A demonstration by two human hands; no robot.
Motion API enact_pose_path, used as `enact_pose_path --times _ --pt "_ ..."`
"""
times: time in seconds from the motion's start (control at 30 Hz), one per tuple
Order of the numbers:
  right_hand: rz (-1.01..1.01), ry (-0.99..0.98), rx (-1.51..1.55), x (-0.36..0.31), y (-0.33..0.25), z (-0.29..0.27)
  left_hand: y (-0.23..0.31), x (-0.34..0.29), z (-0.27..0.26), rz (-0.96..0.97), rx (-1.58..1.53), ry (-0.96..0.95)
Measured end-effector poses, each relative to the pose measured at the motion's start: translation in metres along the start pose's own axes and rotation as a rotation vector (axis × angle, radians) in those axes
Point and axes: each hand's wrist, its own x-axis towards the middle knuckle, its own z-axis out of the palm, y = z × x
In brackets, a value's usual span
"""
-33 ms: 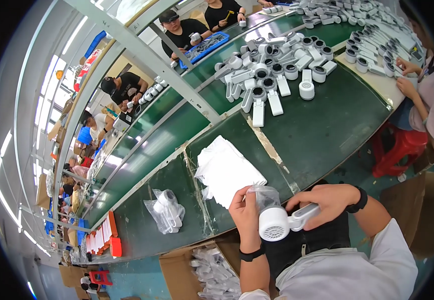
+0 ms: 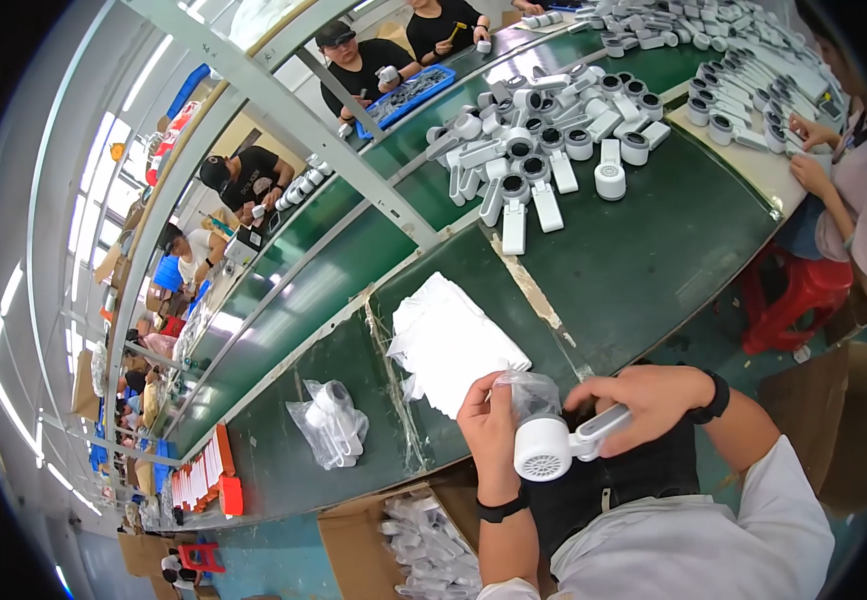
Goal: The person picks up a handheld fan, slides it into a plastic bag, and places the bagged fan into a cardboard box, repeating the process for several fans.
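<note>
A white handheld fan (image 2: 544,447) with a round, vented head is held in front of my body, head to the left and handle to the right. My right hand (image 2: 644,405) grips the handle, its fingers curled around it. Fingers of my left hand (image 2: 491,430) pinch a clear plastic bag (image 2: 531,393) just beyond the fan's head. How far the bag covers the fan, I cannot tell. Beyond my left hand lies a stack of white plastic sheets or bags (image 2: 454,340). A bagged white fan (image 2: 332,423) rests on the green table to the left.
Many white fans are heaped (image 2: 544,150) on the green table (image 2: 654,260). A cardboard box (image 2: 354,545) of bagged fans stands below its edge. A co-worker (image 2: 859,200) handles fans at the right, near a red stool (image 2: 794,300). A metal frame post (image 2: 304,125) crosses the far left.
The fan has shifted very slightly left. My right hand has moved a little up and left along the handle, while my left hand stays almost still.
</note>
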Motion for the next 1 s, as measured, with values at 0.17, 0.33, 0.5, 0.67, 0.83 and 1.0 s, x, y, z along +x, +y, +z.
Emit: enact_pose_path --times 0.17,0.33,0.5,0.67,0.83,1.0 --pt "0.092 0.076 -0.037 0.016 0.016 -0.003 -0.003 0.005 -0.018 -0.061 -0.046 -0.207" --pt "-0.083 0.002 -0.032 0.026 0.047 0.001 0.006 0.006 -0.034 0.079 0.032 -0.368" --pt "0.028 0.117 0.017 0.03 0.037 0.013 0.008 0.002 -0.03 0.172 0.12 -0.275" --pt "0.055 0.437 0.109 0.037 0.033 0.043 0.004 -0.005 -0.011 0.453 0.318 -0.013" --pt "0.071 0.697 0.386 0.052 0.036 0.058 -0.001 -0.011 0.006 0.816 0.756 0.102" --pt "0.035 0.738 0.621 0.063 0.042 0.067 -0.012 -0.011 0.01 0.954 0.749 -0.084"
